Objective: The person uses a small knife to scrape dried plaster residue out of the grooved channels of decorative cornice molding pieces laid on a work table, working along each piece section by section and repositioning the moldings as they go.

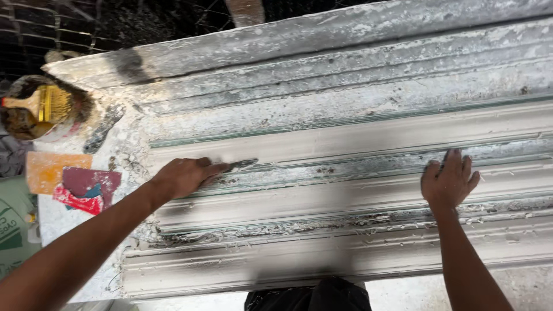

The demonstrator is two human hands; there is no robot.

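Head view, looking down on a long plaster cornice moulding (357,173) lying across the tabletop (57,222); its ribs and grooves run left to right, tilted slightly upward toward the right, and its long axis spans nearly the whole frame. Left hand (185,176) clenched around a small scraping blade (242,165), whose tip points right along a groove and touches the greenish channel between two pale ribs; the blade therefore lies parallel to the moulding's long axis. Right hand (448,181) released and flat, fingers spread, palm pressed on the moulding well apart from the left hand, resting across the same groove further right; it grips nothing. The left hand is the nearer to the moulding's left end, and the unscraped run of groove lies to its right, between the two hands. At far left, clear of the moulding: a round container (23,115) with a yellow-bristled paintbrush (43,103) laid across it; an orange block (49,170), perhaps a sanding sponge; a dark red scrap (89,187) overlapping it; a second smeared blade (103,128) beside the moulding's corner.
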